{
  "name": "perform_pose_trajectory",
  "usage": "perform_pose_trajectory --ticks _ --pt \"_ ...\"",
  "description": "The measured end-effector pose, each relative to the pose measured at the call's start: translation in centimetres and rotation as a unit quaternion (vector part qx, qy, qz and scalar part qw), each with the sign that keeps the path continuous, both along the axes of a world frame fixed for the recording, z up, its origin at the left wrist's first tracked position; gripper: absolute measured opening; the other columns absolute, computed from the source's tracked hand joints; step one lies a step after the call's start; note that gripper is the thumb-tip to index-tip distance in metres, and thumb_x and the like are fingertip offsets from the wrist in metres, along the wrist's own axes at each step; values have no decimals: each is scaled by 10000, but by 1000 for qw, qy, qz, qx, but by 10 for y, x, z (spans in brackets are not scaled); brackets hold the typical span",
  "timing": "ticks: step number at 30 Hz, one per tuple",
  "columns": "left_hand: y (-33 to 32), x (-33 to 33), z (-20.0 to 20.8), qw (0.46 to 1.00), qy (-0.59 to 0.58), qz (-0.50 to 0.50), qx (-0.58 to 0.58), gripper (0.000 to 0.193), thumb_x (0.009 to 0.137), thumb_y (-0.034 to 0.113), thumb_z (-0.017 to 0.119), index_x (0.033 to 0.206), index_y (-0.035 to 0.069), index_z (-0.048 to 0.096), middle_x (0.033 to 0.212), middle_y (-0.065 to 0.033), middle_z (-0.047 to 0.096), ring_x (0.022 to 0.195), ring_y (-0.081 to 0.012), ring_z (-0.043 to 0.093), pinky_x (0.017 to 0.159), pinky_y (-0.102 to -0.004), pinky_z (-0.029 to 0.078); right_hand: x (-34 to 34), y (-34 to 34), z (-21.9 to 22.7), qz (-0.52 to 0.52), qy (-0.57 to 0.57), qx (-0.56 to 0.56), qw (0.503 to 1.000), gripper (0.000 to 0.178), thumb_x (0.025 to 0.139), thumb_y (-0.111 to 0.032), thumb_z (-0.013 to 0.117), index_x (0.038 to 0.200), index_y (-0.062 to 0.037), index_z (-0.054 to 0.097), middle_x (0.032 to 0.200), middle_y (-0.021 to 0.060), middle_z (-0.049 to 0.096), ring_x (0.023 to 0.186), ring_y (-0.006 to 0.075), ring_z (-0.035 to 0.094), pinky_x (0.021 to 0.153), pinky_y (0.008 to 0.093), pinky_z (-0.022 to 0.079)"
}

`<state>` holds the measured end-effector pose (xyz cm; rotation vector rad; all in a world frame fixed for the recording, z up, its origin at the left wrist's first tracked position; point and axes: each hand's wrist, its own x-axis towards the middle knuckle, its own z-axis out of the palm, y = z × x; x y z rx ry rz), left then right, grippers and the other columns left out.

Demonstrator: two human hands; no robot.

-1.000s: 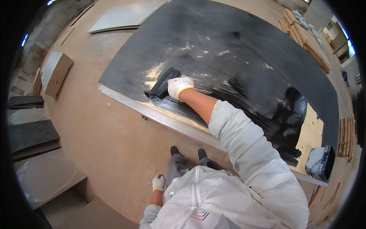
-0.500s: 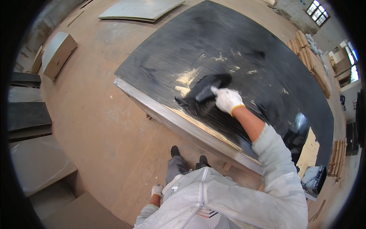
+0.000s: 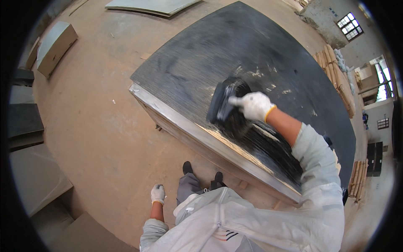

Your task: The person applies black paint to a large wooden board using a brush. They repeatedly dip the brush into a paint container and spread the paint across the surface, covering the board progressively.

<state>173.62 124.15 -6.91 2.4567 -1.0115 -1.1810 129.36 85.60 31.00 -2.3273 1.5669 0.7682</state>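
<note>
My right hand [image 3: 255, 106], in a white knit glove, is closed round the grip of a wide black brush [image 3: 219, 103], blurred by motion. Its head rests against a large dark-coated board [image 3: 201, 54], where wet black streaks [image 3: 273, 147] run toward my arm. Some pale wood-coloured patches show through the coating, mainly along the near edge. My left hand [image 3: 158, 194], gloved too, hangs low over the floor beside my legs. Its fingers are curled in, and I see nothing in them.
The board lies on a pale-edged stack [image 3: 201, 145]. A flat pale panel [image 3: 153, 6] lies beyond it. At left stand a box-like block [image 3: 56, 48] and several dark and pale stacks [image 3: 35, 172]. Brown wrapped bundles [image 3: 336, 77] line the right side.
The brush has turned more upright and shifted slightly, with my right hand moving a little right. My left hand has swung outward and up, away from my leg. The whole view has shifted slightly.
</note>
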Motion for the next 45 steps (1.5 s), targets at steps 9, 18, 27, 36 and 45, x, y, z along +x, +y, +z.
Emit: perform_pose_trajectory --ticks 9,18,27,36,45 --pt "58 -12 -28 991 14 -44 127 343 947 312 659 1100 46 813 1116 -253 783 1098 -412 752 992 -467 582 -5 -22 -6 29 -18 -36 999 609 984 -184 606 1535 -444 594 1117 123 792 1052 340 771 879 442 617" --pt "20 -10 -6 999 4 46 -2 298 977 260 669 1123 35 799 1068 -229 799 1030 -346 779 926 -429 589 -22 -56 1 42 13 -25 999 634 974 -63 605 1501 -415 646 1148 116 803 1023 347 774 891 433 610" --pt "114 -73 -2 989 -13 144 8 296 973 268 666 1136 56 796 1101 -218 797 1064 -371 769 933 -442 585 -119 4 7 248 -6 4 969 611 916 -104 694 1393 -486 714 911 84 751 919 293 759 808 411 612" --pt "233 -191 2 976 -20 187 107 325 951 308 645 1115 79 808 1130 -227 790 1104 -398 753 978 -478 583 -5 -8 -9 377 -41 10 925 665 912 -45 650 1404 -489 710 1113 102 801 1032 340 767 908 441 602" --pt "288 -247 -1 967 -6 235 99 323 963 294 646 1134 74 809 1130 -222 791 1113 -394 753 991 -462 579 36 -6 8 405 70 0 912 358 1059 -348 637 1380 -479 726 1162 94 797 1040 352 764 873 448 611"
